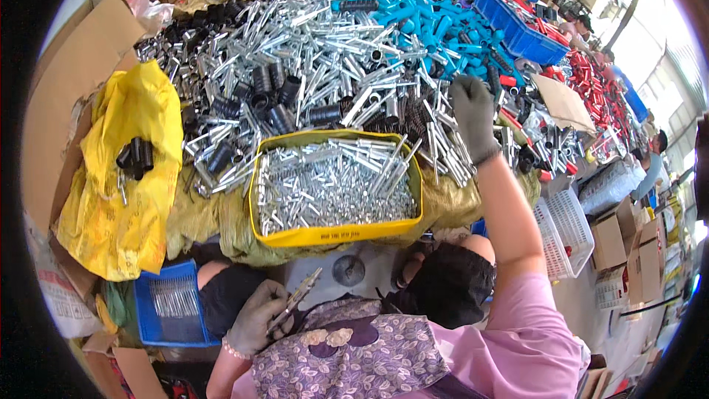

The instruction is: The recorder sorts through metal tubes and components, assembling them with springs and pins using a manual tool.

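Pinching metal pieces (298, 298), the left hand (255, 319) could drop them if it slackens; the right hand (474, 120), grip unclear to me, could topple the heap (317, 48) by brushing it

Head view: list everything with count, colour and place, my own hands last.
Silver metal parts: uncountable, silver, central heap
Turquoise parts: many, turquoise, upper right of centre
Black ribbed cylinders: many, black, among the silver
Red parts: many, red, far right
Yellow tray: one, yellow, front of heap, holding small silver parts
Yellow sack: one, yellow, left
Blue bins: at least two, blue, upper right and lower left
White basket: at least one, white, right
Cardboard boxes: several, brown, both sides
Other people: at least three, mixed, top and right
Apron: one, purple patterned, bottom
Left hand: one, grey-gloved, lower left, holding silver pieces
Right hand: one, grey-gloved, heap's right side
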Demonstrator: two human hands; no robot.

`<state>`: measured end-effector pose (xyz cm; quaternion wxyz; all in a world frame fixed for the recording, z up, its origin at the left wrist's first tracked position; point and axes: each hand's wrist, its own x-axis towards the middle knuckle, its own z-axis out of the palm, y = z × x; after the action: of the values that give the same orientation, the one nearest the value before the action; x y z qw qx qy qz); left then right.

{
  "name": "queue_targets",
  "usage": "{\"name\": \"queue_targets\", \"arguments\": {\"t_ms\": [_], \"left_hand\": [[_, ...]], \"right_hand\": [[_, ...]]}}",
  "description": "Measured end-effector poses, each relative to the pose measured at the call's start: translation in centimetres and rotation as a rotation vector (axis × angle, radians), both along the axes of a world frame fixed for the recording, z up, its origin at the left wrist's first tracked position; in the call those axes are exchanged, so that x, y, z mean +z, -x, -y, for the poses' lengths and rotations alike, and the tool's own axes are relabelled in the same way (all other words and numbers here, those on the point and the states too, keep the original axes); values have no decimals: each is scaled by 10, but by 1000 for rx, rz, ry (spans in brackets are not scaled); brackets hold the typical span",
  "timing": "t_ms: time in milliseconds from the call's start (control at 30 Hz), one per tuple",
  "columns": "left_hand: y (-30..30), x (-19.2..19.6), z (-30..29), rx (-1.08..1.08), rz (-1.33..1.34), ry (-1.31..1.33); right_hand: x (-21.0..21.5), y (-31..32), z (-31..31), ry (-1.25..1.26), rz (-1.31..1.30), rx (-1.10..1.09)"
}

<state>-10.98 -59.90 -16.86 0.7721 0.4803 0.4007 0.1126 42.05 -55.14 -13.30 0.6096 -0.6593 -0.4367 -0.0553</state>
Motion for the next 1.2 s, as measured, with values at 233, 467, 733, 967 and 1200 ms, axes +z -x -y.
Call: {"name": "queue_targets", "arguments": {"t_ms": [233, 467, 733, 967, 1200], "left_hand": [[4, -9, -18, 218, 88, 204], [6, -4, -15, 46, 146, -64], [-1, 4, -8, 36, -15, 23], [-7, -12, 1, -45, 73, 153], [6, -20, 20, -40, 42, 214]], "right_hand": [[67, -91, -166, 426, 253, -401], [72, -150, -177, 938, 627, -263], [69, 82, 56, 236, -218, 523], [-11, 189, 167, 792, -670, 695], [-48, 207, 165, 877, -814, 700]]}}
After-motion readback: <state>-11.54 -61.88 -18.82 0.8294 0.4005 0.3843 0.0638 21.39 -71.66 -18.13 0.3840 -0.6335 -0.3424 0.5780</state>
